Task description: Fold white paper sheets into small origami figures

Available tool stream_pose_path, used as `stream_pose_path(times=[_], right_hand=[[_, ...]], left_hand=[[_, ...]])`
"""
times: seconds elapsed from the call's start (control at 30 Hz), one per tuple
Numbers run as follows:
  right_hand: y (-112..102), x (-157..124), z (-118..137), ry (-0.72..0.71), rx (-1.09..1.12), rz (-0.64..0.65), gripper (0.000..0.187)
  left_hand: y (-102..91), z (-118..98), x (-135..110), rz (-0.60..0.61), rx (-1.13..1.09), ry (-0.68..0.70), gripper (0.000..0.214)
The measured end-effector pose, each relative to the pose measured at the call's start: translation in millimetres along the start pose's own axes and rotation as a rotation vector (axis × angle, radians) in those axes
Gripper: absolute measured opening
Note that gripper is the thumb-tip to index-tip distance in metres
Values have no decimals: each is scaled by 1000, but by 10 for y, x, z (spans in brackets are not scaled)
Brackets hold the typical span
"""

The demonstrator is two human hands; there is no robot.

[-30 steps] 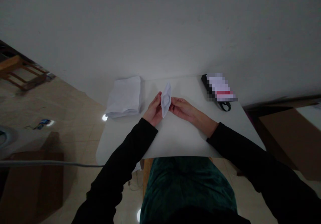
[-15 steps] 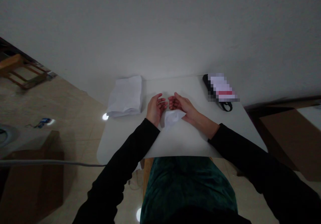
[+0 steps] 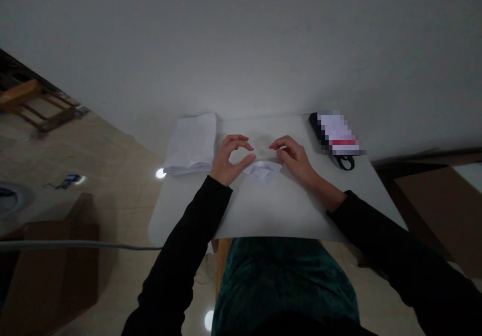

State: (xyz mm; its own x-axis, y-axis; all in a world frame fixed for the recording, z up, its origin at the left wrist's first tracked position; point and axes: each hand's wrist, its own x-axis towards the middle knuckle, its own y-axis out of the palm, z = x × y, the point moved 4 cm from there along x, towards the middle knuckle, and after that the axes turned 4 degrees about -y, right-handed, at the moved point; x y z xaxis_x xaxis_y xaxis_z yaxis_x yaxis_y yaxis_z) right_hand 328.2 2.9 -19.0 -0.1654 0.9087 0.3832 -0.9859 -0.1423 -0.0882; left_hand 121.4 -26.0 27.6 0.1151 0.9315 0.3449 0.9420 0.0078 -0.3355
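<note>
On the white table (image 3: 259, 215) lies a small piece of folded white paper (image 3: 262, 172), pointed at both sides, between my two hands. My left hand (image 3: 228, 159) is open, thumb and fingers curved apart, with the thumb tip close to the paper's upper left edge. Whether the thumb touches it, I cannot tell. My right hand (image 3: 295, 159) is beside the paper's right corner, fingers bent and slightly apart, with nothing visible in them. A stack of white paper sheets (image 3: 193, 142) rests just left of my left hand.
A black case with a strap (image 3: 346, 162) lies at the table's back right, its top blurred out. Behind the table rises a grey wall (image 3: 241, 44). Cardboard boxes (image 3: 444, 210) stand to the right, another brown box (image 3: 56, 270) to the left. A wooden stool (image 3: 35, 102) is farther off.
My hands have moved apart, the left leftward and the right rightward. The left thumb and fingers have spread, and more of the folded paper shows, now lying wider and flatter.
</note>
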Motion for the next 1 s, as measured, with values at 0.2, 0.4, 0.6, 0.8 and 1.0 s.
stream_pose_path(times=[0.2, 0.4, 0.6, 0.8, 1.0], right_hand=[[36, 90, -101, 179, -136, 313, 29], [130, 107, -143, 136, -255, 403, 24], [202, 70, -149, 155, -349, 378, 17], [314, 28, -144, 164, -346, 324, 13], [327, 34, -126, 148, 35, 34, 25]], left_hand=[[110, -69, -76, 168, 326, 220, 38], [217, 51, -103, 23, 286, 158, 39], [310, 169, -120, -122, 178, 67, 38], [343, 271, -98, -130, 96, -18, 39], [350, 248, -64, -163, -206, -81, 51]])
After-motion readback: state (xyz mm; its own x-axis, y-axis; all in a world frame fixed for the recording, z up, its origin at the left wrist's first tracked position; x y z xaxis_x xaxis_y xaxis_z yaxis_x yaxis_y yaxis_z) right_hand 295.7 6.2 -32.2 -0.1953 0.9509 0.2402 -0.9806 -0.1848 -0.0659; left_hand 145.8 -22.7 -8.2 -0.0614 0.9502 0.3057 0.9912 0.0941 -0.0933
